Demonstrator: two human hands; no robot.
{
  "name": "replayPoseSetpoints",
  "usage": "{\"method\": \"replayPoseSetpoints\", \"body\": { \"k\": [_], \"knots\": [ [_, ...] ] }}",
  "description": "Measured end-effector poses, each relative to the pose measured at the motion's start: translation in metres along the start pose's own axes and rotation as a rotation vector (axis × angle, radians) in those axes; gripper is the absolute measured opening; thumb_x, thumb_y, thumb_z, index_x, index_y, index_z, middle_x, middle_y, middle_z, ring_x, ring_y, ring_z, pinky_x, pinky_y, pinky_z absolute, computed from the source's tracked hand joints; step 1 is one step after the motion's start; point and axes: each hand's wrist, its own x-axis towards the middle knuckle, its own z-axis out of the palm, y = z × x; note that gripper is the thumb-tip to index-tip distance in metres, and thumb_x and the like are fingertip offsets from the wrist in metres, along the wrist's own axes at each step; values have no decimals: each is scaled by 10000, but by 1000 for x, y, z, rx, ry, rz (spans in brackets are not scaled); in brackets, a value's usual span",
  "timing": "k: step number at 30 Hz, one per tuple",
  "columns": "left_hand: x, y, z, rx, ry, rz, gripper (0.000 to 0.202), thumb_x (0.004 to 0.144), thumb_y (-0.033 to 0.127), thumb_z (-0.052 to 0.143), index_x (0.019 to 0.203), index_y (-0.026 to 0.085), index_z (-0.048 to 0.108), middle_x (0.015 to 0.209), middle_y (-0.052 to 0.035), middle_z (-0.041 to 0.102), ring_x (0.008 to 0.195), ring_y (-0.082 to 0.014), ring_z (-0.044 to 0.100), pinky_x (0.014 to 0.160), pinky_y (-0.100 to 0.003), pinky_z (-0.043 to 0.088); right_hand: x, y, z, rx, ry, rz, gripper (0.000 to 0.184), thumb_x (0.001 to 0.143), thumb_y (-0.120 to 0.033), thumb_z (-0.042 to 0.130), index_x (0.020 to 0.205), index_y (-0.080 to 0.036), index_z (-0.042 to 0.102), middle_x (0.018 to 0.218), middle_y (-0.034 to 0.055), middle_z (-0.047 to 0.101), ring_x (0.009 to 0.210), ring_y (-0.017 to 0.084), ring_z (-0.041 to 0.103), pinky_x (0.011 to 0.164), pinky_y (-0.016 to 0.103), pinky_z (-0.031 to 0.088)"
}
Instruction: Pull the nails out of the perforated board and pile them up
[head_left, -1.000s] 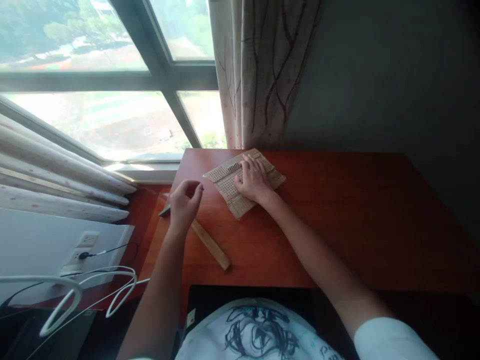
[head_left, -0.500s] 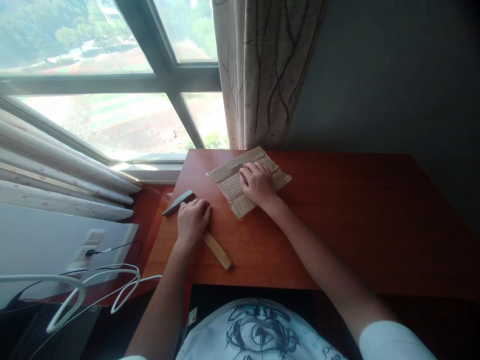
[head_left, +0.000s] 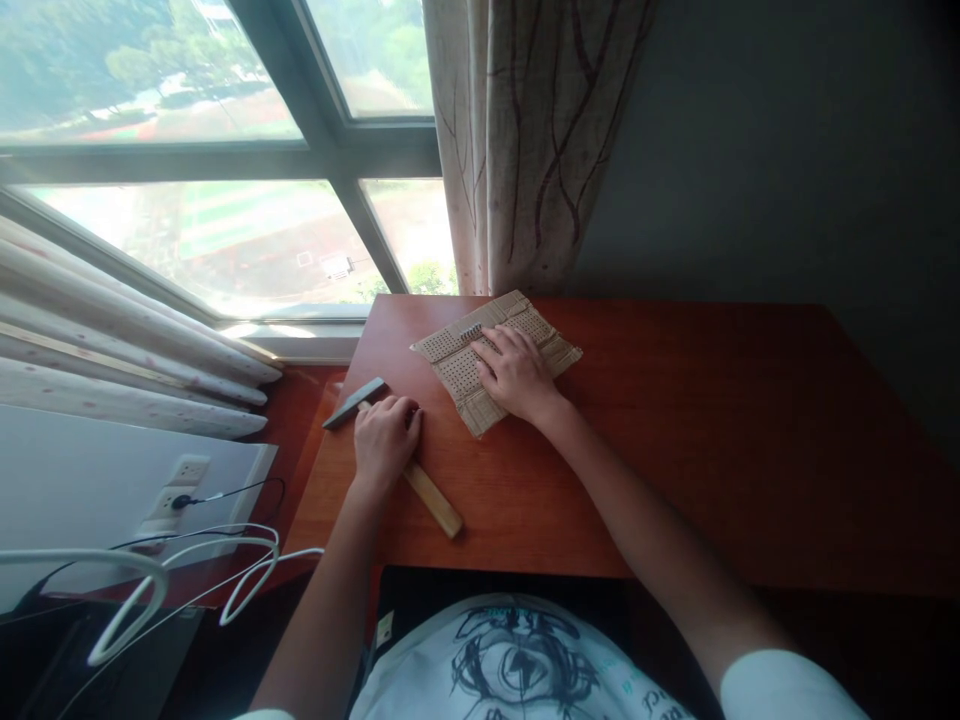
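Observation:
My left hand (head_left: 385, 440) is closed over the wooden handle of a hammer (head_left: 435, 500), which lies slantwise on the desk with its grey metal head beyond my knuckles. My right hand (head_left: 519, 378) rests on a flattened piece of brown cardboard (head_left: 484, 412) dotted with rows of small holes. Its fingers are stretched out and apart, with the fingertips beside a short row of small metal pieces (head_left: 471, 332) standing on the cardboard. These are too small to name for sure.
The reddish-brown wooden desk (head_left: 697, 440) extends to the right. A window (head_left: 210, 240) and patterned curtain (head_left: 525, 150) stand behind it. At lower left are a wall socket (head_left: 191, 470) and looping white cables (head_left: 255, 560).
My right hand has shifted slightly and its fingers have drawn back from the metal row, so more of it shows. My left hand and the hammer stay in place.

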Motion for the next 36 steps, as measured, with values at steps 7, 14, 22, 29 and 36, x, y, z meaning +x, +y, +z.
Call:
{"method": "replayPoseSetpoints", "body": {
  "k": [7, 14, 22, 29, 36],
  "knots": [
    [15, 5, -9, -315, 262, -138, 190, 930, 348, 555, 929, 225, 699, 875, -50, 710, 810, -218, 665, 752, -327, 473, -1, -1, -1, 4, 13, 0, 429, 997, -300, 421, 1346, -187, 644, 1483, 102, 545, 1394, 277, 416, 1208, 446, 262],
    [70, 44, -41, -504, 340, -4, 150, 893, 299, 598, 919, 214, 719, 868, -41, 696, 747, -185, 635, 704, -303, 463, -1, -2, -1, 9, 5, 13, 426, 1001, -307, 414, 1350, -201, 635, 1491, 96, 535, 1403, 272, 405, 1214, 455, 249],
    [110, 65, -30, -312, 219, 75, 142, 875, 317, 641, 849, 230, 751, 883, -83, 685, 788, -240, 634, 729, -349, 436, 0, -1, 1, -17, 20, 1, 411, 1001, -307, 418, 1331, -211, 643, 1490, 96, 531, 1413, 269, 395, 1220, 442, 238],
    [116, 62, -20, -426, 273, 42, 104, 870, 235, 634, 851, 210, 733, 908, -60, 688, 742, -204, 623, 695, -331, 428, 0, -2, -1, -20, 11, 5, 404, 996, -300, 424, 1319, -218, 652, 1482, 90, 541, 1415, 269, 396, 1219, 445, 245],
    [118, 64, -20, -619, 430, 55, 72, 880, 183, 597, 832, 194, 650, 864, -38, 640, 765, -176, 611, 728, -311, 467, 0, -3, -3, -15, -13, 14, 413, 1000, -291, 407, 1339, -217, 632, 1505, 89, 521, 1431, 268, 379, 1227, 462, 235]
  ]
}}
